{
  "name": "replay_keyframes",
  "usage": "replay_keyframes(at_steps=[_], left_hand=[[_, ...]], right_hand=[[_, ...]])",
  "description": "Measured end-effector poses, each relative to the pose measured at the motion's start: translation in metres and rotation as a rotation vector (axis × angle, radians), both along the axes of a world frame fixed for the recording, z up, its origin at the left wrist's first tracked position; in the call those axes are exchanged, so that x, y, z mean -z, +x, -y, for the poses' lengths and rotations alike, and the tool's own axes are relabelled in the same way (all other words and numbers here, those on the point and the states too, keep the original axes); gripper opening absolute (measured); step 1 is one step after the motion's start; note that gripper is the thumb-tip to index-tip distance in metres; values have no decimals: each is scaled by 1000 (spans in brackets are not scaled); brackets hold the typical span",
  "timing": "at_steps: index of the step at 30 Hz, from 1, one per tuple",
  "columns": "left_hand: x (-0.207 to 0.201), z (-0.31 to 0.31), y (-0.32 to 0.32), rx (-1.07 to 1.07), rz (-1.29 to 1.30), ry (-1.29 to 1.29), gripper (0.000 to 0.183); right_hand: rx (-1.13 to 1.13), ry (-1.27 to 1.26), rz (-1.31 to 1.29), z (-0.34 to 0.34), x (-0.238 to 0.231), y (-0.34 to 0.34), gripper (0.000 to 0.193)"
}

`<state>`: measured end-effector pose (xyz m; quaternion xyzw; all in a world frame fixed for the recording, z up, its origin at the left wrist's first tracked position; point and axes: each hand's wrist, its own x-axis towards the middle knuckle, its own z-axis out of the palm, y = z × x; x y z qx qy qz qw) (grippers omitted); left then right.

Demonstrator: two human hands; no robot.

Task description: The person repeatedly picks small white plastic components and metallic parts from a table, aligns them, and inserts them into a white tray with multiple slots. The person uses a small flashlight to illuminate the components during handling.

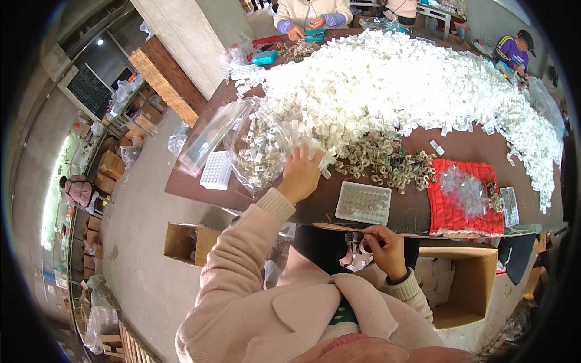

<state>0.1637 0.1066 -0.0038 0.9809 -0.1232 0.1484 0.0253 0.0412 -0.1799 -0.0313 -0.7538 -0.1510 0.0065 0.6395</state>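
The left hand (301, 175) reaches over the table (315, 206), palm down, with its fingertips at the near-left edge of a large heap of white pieces (387, 85). Whether it grasps any piece cannot be determined; the fingertips are partly lost among the pieces. The right hand (389, 253) is at the near table edge, fingers bent and thumb close to them; whether anything is pinched there cannot be determined.

Just left of the left hand is a clear plastic bag (257, 151) containing similar small pieces. Beyond it lie a white tray with rows of cells (216, 170) and flat clear plastic film (212, 133).

Right of the left hand, a cluster of small dull ring-like parts (387, 160) lies against the heap's near side. A shallow white tray (363, 204), filled in rows, is near the table edge, above the right hand. Further right, a red cloth (437, 196) carries clear pieces (463, 190).

The heap extends across the far side of the table, overexposed in part. At the far side a co-worker (311, 12) handles a turquoise tray (314, 34). An open cardboard box (466, 281) stands below the near edge.
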Motion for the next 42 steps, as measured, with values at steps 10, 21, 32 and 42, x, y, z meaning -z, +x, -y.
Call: replay_keyframes(at_steps=[10,21,32,42], left_hand=[[10,-15,-23,-5,168,-301,46],[19,-28,-28,69,339,-299,55],[18,-20,-29,-33,476,-595,41],[-18,36,-103,367,2,-1015,18]], right_hand=[[-16,4,18,1,-9,-6,8],[-41,0,4,-9,-12,-9,10],[-56,-69,43,-15,-11,-7,10],[44,151,16,-35,-37,-3,23]])
